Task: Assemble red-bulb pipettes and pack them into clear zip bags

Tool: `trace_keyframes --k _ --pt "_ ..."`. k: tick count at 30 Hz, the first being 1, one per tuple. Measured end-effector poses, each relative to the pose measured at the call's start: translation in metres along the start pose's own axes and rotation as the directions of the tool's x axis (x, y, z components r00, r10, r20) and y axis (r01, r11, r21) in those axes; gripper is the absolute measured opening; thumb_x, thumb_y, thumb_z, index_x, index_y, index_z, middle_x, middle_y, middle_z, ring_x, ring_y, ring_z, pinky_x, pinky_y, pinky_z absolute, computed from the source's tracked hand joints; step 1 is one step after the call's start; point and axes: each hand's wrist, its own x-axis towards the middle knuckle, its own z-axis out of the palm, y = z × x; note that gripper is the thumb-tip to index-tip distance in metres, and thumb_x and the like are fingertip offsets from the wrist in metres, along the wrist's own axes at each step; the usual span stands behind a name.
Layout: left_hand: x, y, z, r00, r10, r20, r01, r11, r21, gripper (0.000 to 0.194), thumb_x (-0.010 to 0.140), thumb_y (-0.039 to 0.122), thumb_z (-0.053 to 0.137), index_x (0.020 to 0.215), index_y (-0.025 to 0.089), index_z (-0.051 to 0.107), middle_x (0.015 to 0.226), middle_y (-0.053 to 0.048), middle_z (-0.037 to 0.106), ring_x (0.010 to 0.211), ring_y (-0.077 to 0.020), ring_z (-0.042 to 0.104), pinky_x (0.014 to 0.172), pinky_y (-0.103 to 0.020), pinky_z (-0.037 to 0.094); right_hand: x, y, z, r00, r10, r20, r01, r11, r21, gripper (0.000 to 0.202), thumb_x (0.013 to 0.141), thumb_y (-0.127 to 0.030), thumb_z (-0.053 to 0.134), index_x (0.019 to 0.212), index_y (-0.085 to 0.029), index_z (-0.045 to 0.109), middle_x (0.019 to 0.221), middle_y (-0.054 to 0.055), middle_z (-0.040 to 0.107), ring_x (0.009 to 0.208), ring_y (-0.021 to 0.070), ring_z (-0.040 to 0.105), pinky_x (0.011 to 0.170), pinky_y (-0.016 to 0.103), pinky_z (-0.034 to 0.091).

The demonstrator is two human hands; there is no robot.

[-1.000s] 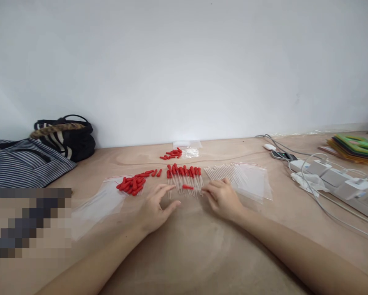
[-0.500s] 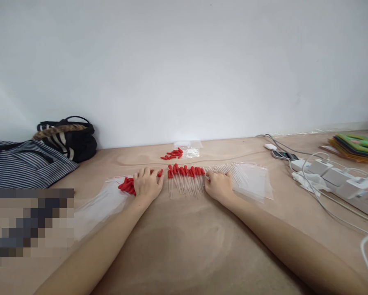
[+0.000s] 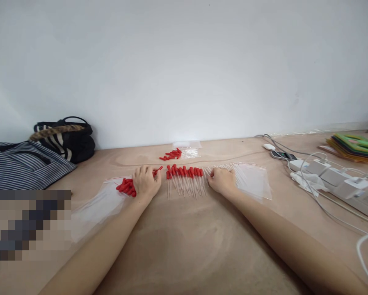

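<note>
My left hand (image 3: 147, 180) rests palm down at the right edge of a pile of red rubber bulbs (image 3: 126, 187), thumb and fingertips closed on one red bulb (image 3: 157, 170). Between my hands lies a row of clear droppers with red bulbs (image 3: 184, 172), their thin tubes pointing toward me. My right hand (image 3: 222, 179) is on the left part of a spread of clear thin tubes (image 3: 239, 174), its fingers curled; whatever they hold is too small to tell. A clear plastic bag (image 3: 256, 182) lies beneath the tubes.
Behind the row are more red bulbs (image 3: 172, 154) and a small bag of tubes (image 3: 190, 152). Plastic bags (image 3: 94, 213) lie at left, near a striped bag (image 3: 30, 164) and a black bag (image 3: 79, 141). Chargers on a power strip (image 3: 334, 176), cables and coloured sheets (image 3: 356, 145) stand at right.
My right hand has shifted slightly right, away from the row of red-topped droppers. The red bulb at my left fingertips has tilted. The view has moved a little.
</note>
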Motion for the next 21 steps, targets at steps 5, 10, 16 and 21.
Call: trace_keyframes --k 5,10,16,21 --pt "-0.028 0.013 -0.028 0.950 0.308 0.046 -0.269 0.887 -0.376 0.012 0.080 0.024 0.047 0.079 0.016 0.055 0.077 -0.005 0.059 0.078 -0.0194 0.052 0.075 -0.032 0.040 0.007 -0.011 -0.003 0.995 0.013 0.096 -0.005 0.997 -0.083 0.024 0.077 -0.020 0.041 0.083 -0.013 0.064 0.089 0.015 0.064 0.086 0.0252 0.058 0.082 0.041 0.025" --pt "-0.065 0.035 -0.065 0.828 0.524 0.201 -0.301 0.717 -0.629 0.007 0.079 0.018 0.047 0.081 0.018 0.054 0.073 -0.004 0.057 0.071 -0.0168 0.052 0.066 -0.029 0.043 0.010 -0.018 -0.005 0.995 -0.011 0.102 0.017 0.998 -0.062 0.022 0.076 -0.017 0.042 0.079 -0.014 0.064 0.086 0.014 0.064 0.082 0.0259 0.059 0.081 0.043 0.026" --pt "-0.072 0.047 -0.071 0.792 0.498 0.353 -0.156 0.725 -0.671 0.017 0.076 0.019 0.051 0.089 0.018 0.062 0.082 -0.005 0.058 0.076 -0.0169 0.055 0.068 -0.029 0.045 -0.006 -0.007 -0.014 0.988 -0.147 0.043 0.145 0.989 0.039 0.027 0.085 -0.026 0.033 0.090 -0.012 0.056 0.090 0.014 0.063 0.087 0.0237 0.056 0.079 0.037 0.031" --pt "-0.068 0.048 -0.060 0.809 0.410 0.422 -0.006 0.723 -0.691 0.014 0.077 0.021 0.051 0.078 0.020 0.065 0.075 -0.002 0.060 0.068 -0.0139 0.056 0.063 -0.025 0.044 -0.032 0.013 -0.004 0.843 -0.510 -0.171 0.536 0.770 0.346 0.019 0.084 -0.020 0.036 0.094 -0.013 0.051 0.086 0.009 0.061 0.080 0.0171 0.054 0.071 0.028 0.036"
